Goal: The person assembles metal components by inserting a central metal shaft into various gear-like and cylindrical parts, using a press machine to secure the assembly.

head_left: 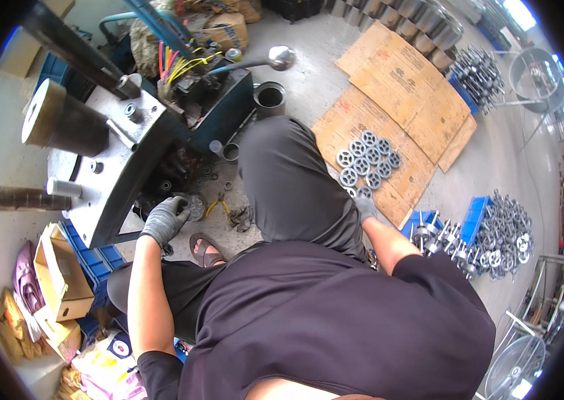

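Note:
My left hand (165, 221), in a grey glove, is beside the press's lower opening with its fingers curled. A round grey metal piece (196, 207) shows right by its fingertips; whether the fingers grip it is hard to see. Past my knee, my right hand (367, 207), gloved too, is at the near edge of a group of spoked metal wheels (373, 157) lying flat on cardboard (390, 192). One wheel (364, 192) lies at its fingertips. My knee and the small size hide how those fingers are set.
On the left stands a heavy metal press (122, 180) with a ball-ended lever (282, 58). A steel cylinder (270, 99) is on the floor. Blue bins (474, 220) and heaped metal parts (505, 233) lie right. An open carton (62, 273) sits lower left.

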Available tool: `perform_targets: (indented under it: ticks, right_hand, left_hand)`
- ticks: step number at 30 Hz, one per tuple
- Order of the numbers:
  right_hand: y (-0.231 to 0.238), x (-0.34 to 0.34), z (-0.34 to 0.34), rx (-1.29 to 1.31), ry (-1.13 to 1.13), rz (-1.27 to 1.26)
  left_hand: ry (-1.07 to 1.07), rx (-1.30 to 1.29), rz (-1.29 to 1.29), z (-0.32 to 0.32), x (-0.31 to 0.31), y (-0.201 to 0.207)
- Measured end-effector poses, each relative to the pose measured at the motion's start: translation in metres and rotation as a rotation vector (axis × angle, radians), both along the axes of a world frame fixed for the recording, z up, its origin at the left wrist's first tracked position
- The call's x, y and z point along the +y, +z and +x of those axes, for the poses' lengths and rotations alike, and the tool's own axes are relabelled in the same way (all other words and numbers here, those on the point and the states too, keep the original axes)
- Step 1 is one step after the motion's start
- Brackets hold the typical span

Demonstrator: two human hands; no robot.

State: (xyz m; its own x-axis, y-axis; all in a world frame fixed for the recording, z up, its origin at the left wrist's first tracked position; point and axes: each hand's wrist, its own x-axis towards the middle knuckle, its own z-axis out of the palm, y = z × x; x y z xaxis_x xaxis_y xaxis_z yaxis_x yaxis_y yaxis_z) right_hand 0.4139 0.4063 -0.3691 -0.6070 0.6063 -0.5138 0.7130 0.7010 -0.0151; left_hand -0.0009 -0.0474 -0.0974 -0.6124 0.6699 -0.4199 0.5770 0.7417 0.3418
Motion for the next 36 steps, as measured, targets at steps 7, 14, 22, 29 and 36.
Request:
perform_targets:
  ticks: [7,14,22,29,36]
  right_hand:
    - [-0.021,-0.024,0.074,0.297,-0.148,-0.106]
    - [0.085,0.108,0.003,0.912,-0.285,-0.411]
    - [0.472,-0.102,-0.221,0.809,0.692,-0.632]
    - [0.437,-0.188,-0.344,0.529,0.468,-1.085]
    - [0.355,-0.141,-0.379,0.422,0.506,-1.018]
  left_hand:
    - [-0.055,-0.007,0.056,0.008,0.015,0.026]
    - [-0.186,0.089,0.312,0.021,0.026,0.040]
    - [-0.110,-0.005,0.895,0.036,0.051,0.080]
    - [0.285,-0.814,1.450,0.044,0.057,0.062]
    - [0.772,-0.863,1.310,0.039,0.048,0.026]
